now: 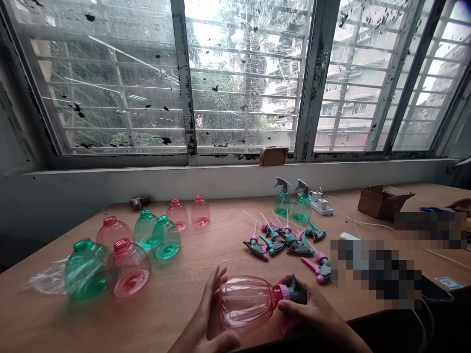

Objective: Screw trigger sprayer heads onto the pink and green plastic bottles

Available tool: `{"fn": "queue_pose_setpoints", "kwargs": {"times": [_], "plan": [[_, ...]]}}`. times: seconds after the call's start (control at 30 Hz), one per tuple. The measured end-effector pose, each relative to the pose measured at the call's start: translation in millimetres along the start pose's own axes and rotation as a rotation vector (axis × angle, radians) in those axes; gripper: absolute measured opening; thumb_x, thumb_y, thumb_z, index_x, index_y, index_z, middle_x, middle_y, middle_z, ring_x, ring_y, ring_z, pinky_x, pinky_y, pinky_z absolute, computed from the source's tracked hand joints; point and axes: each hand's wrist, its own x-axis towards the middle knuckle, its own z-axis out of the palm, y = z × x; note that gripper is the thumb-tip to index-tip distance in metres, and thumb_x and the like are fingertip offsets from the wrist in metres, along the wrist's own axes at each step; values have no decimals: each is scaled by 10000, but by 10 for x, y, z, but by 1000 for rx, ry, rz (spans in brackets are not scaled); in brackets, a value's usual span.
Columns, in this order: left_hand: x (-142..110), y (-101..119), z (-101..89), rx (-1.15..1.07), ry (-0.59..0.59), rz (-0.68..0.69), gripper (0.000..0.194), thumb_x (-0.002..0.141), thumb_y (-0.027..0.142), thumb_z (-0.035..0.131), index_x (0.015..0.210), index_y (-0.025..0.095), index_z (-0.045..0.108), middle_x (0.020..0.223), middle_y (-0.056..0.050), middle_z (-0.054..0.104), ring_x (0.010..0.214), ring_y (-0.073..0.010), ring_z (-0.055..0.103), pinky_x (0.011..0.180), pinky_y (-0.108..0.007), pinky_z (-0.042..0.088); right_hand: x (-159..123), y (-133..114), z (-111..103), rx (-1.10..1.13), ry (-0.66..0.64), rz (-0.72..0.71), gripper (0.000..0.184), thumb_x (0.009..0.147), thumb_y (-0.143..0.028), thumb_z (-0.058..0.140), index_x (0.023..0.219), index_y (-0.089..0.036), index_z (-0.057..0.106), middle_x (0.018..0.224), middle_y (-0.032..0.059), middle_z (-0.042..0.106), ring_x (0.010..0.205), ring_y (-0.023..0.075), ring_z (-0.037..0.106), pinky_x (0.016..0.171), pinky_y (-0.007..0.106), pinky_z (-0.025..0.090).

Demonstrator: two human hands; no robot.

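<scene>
A pink see-through spray bottle [245, 301] lies on its side near the front edge of the wooden table [206, 250]. My left hand [211, 314] is wrapped round its base end. My right hand [312, 311] is closed on the grey and pink trigger spray head [294, 293] sitting on the bottle's neck. Just beyond my hands lies a heap of loose trigger heads [285, 242] with thin white tubes.
Several capless pink and green bottles [127, 252] stand and lie at the left, beside clear plastic wrap [46, 279]. Two green bottles with heads [292, 203] stand at the back by a power strip [322, 205]. A cardboard box [382, 200] sits far right.
</scene>
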Motion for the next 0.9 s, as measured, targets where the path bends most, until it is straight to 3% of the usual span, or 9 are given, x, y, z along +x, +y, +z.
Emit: {"fn": "queue_pose_setpoints", "kwargs": {"times": [0.1, 0.17, 0.33, 0.4, 0.47, 0.53, 0.63, 0.77, 0.9], "plan": [[2, 150, -33, 25, -19, -123, 831, 910, 666, 524, 1568, 233, 261, 1668, -104, 292, 1540, -321, 217, 1269, -504, 135, 2, 6, -4, -13, -6, 8, 443, 697, -495, 863, 919, -151, 694, 777, 4, 655, 706, 198, 576, 638, 265, 439], [-18, 225, -29, 75, -36, -169, 773, 946, 585, 540, 1573, 232, 256, 1671, -75, 291, 1547, -292, 205, 1278, -453, 130, 8, -5, 0, -14, -4, 10, 452, 694, -505, 860, 915, -150, 688, 762, -1, 644, 689, 193, 567, 627, 263, 432], [-77, 143, 7, 212, -72, 99, 978, 883, 420, 717, 1596, 375, 49, 1703, -6, 171, 1547, -302, 194, 1268, -440, 171, 15, -19, 9, -14, -18, 1, 454, 694, -514, 854, 906, -153, 677, 741, -11, 626, 669, 181, 547, 614, 258, 415], [-69, 57, 7, 267, -79, 150, 1099, 808, 451, 790, 1593, 390, 23, 1707, -9, 153, 1543, -339, 189, 1265, -471, 157, 8, -6, 5, -12, -25, -1, 456, 695, -512, 855, 913, -153, 679, 742, -11, 626, 665, 180, 547, 612, 258, 414], [-33, -13, -2, 231, -63, 85, 1141, 783, 555, 775, 1599, 346, 6, 1702, -61, 170, 1522, -367, 242, 1246, -502, 204, -3, 11, -2, -20, -29, -3, 454, 703, -511, 851, 922, -150, 684, 758, -4, 637, 682, 189, 558, 626, 265, 423], [14, -55, -15, 107, -6, -9, 1070, 838, 678, 626, 1602, 258, 5, 1674, -146, 241, 1489, -375, 319, 1223, -528, 254, -14, 24, -10, -33, -26, -2, 454, 709, -509, 848, 933, -149, 687, 777, 5, 649, 707, 203, 574, 644, 274, 433], [48, -48, -29, -9, 39, -91, 935, 918, 693, 459, 1588, 170, 70, 1623, -210, 332, 1480, -363, 344, 1226, -538, 239, -19, 28, -17, -51, -18, 5, 457, 709, -502, 850, 948, -147, 688, 790, 11, 656, 729, 216, 585, 658, 283, 442], [-23, 84, -20, 128, -73, -46, 821, 950, 523, 575, 1593, 296, 117, 1674, -84, 263, 1536, -304, 228, 1265, -479, 137, -14, 22, -13, -40, -8, -1, 448, 712, -500, 849, 942, -150, 689, 784, 5, 652, 722, 210, 581, 656, 280, 441], [-80, 226, -1, 153, -117, 70, 945, 871, 428, 725, 1588, 361, 111, 1683, -15, 221, 1543, -294, 202, 1267, -405, 148, -22, 23, -14, -61, -15, 1, 443, 717, -497, 845, 950, -154, 686, 778, -1, 640, 719, 206, 580, 647, 276, 435]]}}
